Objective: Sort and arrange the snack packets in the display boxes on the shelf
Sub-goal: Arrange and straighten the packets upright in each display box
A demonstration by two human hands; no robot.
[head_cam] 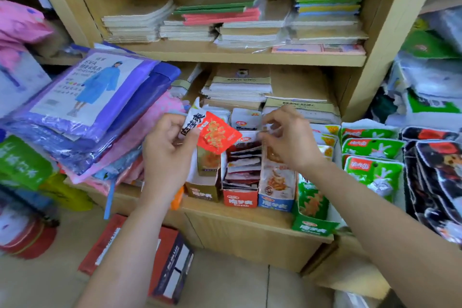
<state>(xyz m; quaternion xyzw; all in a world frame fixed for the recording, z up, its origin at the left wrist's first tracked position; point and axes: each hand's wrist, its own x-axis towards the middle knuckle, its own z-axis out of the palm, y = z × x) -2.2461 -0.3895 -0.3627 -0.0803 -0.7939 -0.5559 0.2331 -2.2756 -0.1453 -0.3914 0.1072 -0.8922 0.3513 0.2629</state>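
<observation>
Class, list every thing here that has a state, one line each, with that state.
left hand, holds red packet and black-and-white packet
right hand, fingers curled above blue box; hold unclear
brown box, open, one packet standing inside
red box, open, crammed with untidy packets
blue box, open, packets upright
green box, open, packets leaning forward

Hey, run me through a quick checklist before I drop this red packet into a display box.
1. Left hand grips the red packet: ok.
2. Red packet alone in that hand: not ok, a black-and-white packet sits behind it.
3. Room in the red display box: not ok, looks crammed.
4. Room in the brown display box: ok, front is open.
5. Right hand free to help: cannot tell, blurred over the blue display box.
</observation>
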